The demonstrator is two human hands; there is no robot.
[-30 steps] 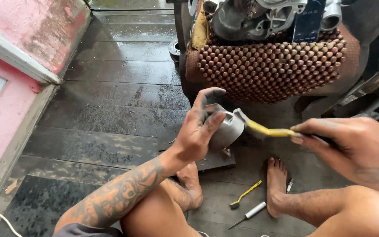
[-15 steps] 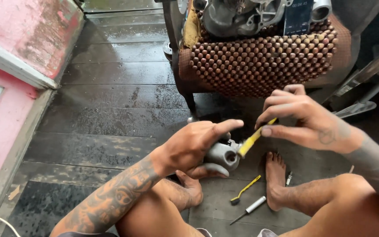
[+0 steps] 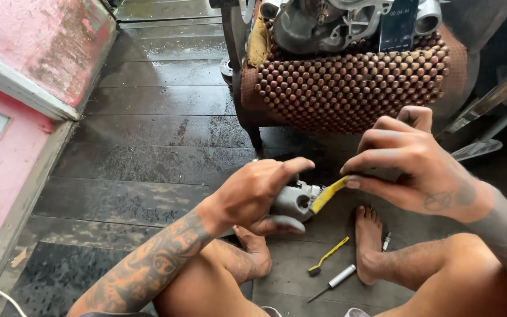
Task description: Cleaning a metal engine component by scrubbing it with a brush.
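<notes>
- The left hand [image 3: 259, 191] holds a grey metal part [image 3: 293, 201] above the dark plank floor [image 3: 148, 152], fingers wrapped around it.
- The right hand [image 3: 409, 161] pinches a yellow brush [image 3: 328, 194], its tip touching the part.
- A second yellow brush [image 3: 327, 256] and a screwdriver [image 3: 334, 282] lie between the bare feet.

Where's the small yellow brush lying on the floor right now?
In the head view, the small yellow brush lies on the dark plank floor at lower centre, between the person's two bare feet, just above a silver-handled screwdriver and below the hands.
</notes>
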